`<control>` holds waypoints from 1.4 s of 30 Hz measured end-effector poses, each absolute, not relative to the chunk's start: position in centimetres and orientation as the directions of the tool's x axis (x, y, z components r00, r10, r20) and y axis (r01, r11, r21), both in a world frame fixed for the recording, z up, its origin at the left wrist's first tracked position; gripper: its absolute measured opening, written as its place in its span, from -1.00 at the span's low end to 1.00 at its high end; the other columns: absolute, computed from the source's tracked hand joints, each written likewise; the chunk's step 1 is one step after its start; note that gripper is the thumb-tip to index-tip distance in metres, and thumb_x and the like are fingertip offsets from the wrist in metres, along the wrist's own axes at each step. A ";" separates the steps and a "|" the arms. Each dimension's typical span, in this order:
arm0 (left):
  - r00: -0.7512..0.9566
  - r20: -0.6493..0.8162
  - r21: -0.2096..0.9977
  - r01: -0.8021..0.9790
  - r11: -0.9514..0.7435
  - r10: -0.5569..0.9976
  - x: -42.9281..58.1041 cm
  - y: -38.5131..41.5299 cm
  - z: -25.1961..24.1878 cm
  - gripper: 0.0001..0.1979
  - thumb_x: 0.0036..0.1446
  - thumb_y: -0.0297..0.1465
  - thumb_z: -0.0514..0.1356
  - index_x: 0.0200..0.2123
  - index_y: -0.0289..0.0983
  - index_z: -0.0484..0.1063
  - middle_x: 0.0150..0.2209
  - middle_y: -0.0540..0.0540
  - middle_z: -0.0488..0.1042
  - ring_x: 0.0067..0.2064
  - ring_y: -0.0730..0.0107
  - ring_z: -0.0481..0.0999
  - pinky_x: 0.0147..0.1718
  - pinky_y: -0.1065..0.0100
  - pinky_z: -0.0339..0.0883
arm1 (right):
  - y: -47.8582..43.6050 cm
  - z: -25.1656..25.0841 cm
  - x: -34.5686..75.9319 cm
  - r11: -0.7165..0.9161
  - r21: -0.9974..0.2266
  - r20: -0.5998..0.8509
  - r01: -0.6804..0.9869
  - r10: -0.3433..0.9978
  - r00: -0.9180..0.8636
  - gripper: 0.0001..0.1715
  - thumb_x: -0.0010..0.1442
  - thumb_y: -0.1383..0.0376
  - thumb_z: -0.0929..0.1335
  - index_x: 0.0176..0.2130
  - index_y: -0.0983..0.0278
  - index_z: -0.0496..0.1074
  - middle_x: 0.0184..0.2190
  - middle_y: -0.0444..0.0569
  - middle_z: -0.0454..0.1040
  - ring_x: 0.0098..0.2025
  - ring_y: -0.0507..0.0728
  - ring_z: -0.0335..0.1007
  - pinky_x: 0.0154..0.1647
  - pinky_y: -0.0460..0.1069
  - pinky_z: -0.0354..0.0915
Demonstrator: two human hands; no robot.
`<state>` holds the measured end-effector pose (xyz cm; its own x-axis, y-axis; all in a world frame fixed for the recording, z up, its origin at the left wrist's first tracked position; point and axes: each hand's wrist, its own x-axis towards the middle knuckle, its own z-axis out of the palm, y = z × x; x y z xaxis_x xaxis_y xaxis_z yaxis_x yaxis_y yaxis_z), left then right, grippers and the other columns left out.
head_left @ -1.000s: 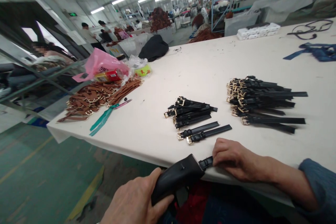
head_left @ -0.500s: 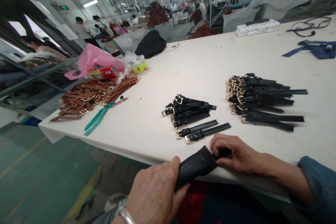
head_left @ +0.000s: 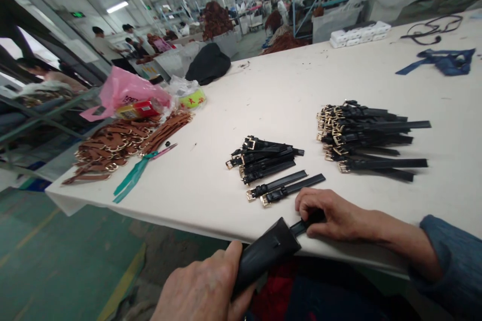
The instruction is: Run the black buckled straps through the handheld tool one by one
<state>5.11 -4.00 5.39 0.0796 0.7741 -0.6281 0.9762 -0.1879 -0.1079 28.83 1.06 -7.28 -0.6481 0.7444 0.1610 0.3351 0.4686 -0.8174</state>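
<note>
My left hand (head_left: pixel 203 288) is below the table's front edge, closed round a black leather piece (head_left: pixel 265 253) that slants up to the edge. My right hand (head_left: pixel 329 215) rests on the white table (head_left: pixel 286 90) with its fingers pinched on a narrow black strap (head_left: pixel 303 224) that runs into the top of that piece. Just beyond my right hand lie two single black straps with gold buckles (head_left: pixel 284 188). A small pile of black straps (head_left: pixel 263 158) is behind them, and a bigger pile (head_left: pixel 367 140) lies to the right.
Brown straps (head_left: pixel 124 140), teal scissors (head_left: pixel 139 170), a pink bag (head_left: pixel 126 93) and a red packet sit at the table's left end. Blue strips (head_left: pixel 442 60), a dark cord and white boxes (head_left: pixel 359 34) lie far right. People work at tables beyond. Green floor is at left.
My left hand first rose toward the table edge, then dropped back lower with the black piece. My right hand stayed pinched on the strap at the edge. The view drifted slightly.
</note>
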 end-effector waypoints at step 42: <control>0.073 -0.531 0.031 0.997 -0.066 0.844 1.6 -3.9 4.8 -0.71 0.03 -0.18 0.05 -0.21 -0.13 0.38 -0.37 -0.05 0.52 -0.28 0.25 0.50 -0.34 0.35 0.25 | -0.3 -7.2 28.2 0.570 -0.681 0.241 0.460 0.767 -0.595 -0.73 -0.05 0.48 0.32 -0.27 0.27 0.36 -0.32 -0.05 0.36 -0.29 0.08 0.26 -0.27 -0.01 0.22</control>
<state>1.60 -3.95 4.78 0.0726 0.8442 -0.5311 0.9973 -0.0665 0.0308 28.24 -0.32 -7.21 -0.5945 0.7672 0.2408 0.4596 0.5699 -0.6811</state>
